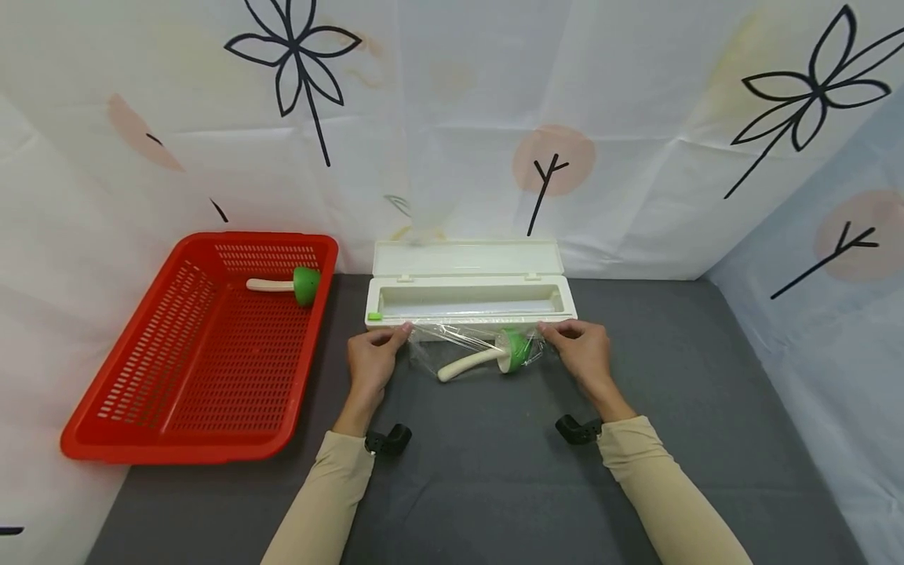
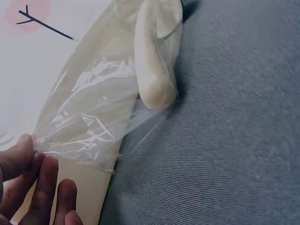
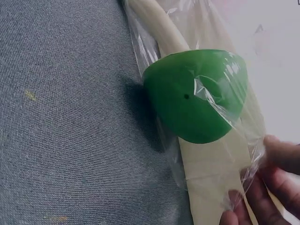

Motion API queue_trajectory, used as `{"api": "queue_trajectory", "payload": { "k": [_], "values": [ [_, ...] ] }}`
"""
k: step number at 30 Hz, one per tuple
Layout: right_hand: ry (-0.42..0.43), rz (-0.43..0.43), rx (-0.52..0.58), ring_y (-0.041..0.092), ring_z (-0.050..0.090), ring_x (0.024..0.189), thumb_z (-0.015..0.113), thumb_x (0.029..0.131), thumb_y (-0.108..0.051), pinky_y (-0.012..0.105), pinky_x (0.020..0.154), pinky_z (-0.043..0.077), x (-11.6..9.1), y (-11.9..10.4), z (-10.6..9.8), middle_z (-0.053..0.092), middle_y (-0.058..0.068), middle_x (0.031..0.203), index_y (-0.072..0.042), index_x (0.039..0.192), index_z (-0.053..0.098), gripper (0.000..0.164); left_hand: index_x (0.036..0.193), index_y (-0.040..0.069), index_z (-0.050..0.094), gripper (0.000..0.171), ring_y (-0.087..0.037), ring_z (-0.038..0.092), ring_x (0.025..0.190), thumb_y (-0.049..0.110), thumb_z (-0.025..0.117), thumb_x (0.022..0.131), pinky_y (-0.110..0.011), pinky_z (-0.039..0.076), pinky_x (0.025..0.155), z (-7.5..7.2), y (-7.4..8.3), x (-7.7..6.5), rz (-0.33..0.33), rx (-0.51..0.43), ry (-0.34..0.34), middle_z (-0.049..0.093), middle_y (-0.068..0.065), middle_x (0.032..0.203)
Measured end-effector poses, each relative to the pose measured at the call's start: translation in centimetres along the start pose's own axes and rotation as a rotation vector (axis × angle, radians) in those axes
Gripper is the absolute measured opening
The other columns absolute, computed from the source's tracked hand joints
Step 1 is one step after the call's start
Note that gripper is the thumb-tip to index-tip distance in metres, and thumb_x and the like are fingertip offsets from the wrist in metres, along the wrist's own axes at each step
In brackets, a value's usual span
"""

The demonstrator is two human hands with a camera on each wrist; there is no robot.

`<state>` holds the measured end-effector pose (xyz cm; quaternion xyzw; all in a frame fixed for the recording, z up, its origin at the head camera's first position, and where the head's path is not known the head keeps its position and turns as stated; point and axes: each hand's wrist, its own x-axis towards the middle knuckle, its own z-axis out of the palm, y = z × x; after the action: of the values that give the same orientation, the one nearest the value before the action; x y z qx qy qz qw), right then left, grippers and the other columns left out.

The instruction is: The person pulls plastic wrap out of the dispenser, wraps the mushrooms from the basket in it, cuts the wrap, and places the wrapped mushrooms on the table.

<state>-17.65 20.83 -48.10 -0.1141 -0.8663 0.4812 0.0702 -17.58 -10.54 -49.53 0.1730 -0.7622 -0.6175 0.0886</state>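
Observation:
A toy mushroom with a green domed cap (image 3: 192,96) and a white stem (image 2: 152,61) lies on the dark cloth, under a sheet of clear cling film (image 1: 452,333). My left hand (image 1: 372,357) pinches the film's left end between thumb and fingertips. At the other end, my right hand (image 1: 585,351) pinches the film beside the cap. Between the hands the film is wrinkled and stretched over the mushroom. Just behind stands a white cling film dispenser (image 1: 374,302), its lid (image 1: 466,259) raised and a small green slider (image 1: 375,316) at its front left.
To the left, a red plastic basket (image 1: 176,455) holds another green-capped toy mushroom (image 1: 305,287) near its back right corner. Dark grey cloth (image 1: 480,486) covers the table. A white patterned curtain (image 1: 452,157) hangs close behind the dispenser and along the sides.

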Motion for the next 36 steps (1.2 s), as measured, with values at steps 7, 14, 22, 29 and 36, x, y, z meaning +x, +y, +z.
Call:
{"api": "queue_trajectory", "payload": {
  "k": [7,14,22,29,36],
  "values": [
    [-0.080,-0.058,0.150,0.010,0.061,0.073,0.074,0.095,-0.017,0.022,0.061,0.045,0.1,0.1,-0.5,0.075,0.013,0.093,0.006,0.091,0.072,0.023,0.090,-0.002,0.080,0.023,-0.015,0.055,0.073,0.020,0.085,0.086,-0.023,0.043,0.061,-0.5,0.1,0.3,-0.030,-0.084,-0.051,0.066,0.001,0.075],
    [-0.104,-0.103,0.141,0.007,0.058,0.073,0.073,0.096,-0.016,0.022,0.061,0.042,0.1,-0.1,-1.2,0.074,0.014,0.093,0.007,0.089,0.070,0.024,0.085,0.000,0.079,0.012,-0.012,0.058,0.074,0.012,0.083,0.086,-0.026,0.049,0.069,-1.0,0.3,0.7,-0.064,-0.207,-0.103,0.067,0.005,0.074],
    [-0.276,-0.097,0.218,0.003,0.062,0.094,0.065,0.101,-0.016,0.021,0.081,0.047,-0.1,-0.7,-2.3,0.070,0.022,0.117,0.013,0.101,0.067,0.029,0.083,0.003,0.079,0.006,-0.012,0.063,0.081,0.003,0.078,0.089,-0.028,0.054,0.079,-1.6,0.3,1.0,-0.080,-0.359,-0.176,0.071,0.005,0.080],
    [-0.380,-0.065,0.269,0.007,0.060,0.111,0.062,0.103,-0.015,0.035,0.102,0.042,-0.3,-0.4,-2.9,0.062,0.026,0.132,0.011,0.099,0.064,0.026,0.076,0.014,0.079,0.021,-0.012,0.062,0.081,0.000,0.074,0.091,-0.030,0.051,0.082,-2.1,0.1,0.9,-0.089,-0.461,-0.242,0.072,0.003,0.083],
    [-0.385,-0.051,0.345,0.009,0.062,0.105,0.065,0.101,-0.012,0.039,0.099,0.044,-0.2,-0.2,-3.0,0.071,0.008,0.114,0.007,0.090,0.062,0.022,0.084,0.005,0.079,0.008,-0.012,0.064,0.076,0.003,0.076,0.091,-0.028,0.053,0.079,-2.0,-0.1,0.8,-0.052,-0.451,-0.214,0.072,0.002,0.078]
  ]
}}
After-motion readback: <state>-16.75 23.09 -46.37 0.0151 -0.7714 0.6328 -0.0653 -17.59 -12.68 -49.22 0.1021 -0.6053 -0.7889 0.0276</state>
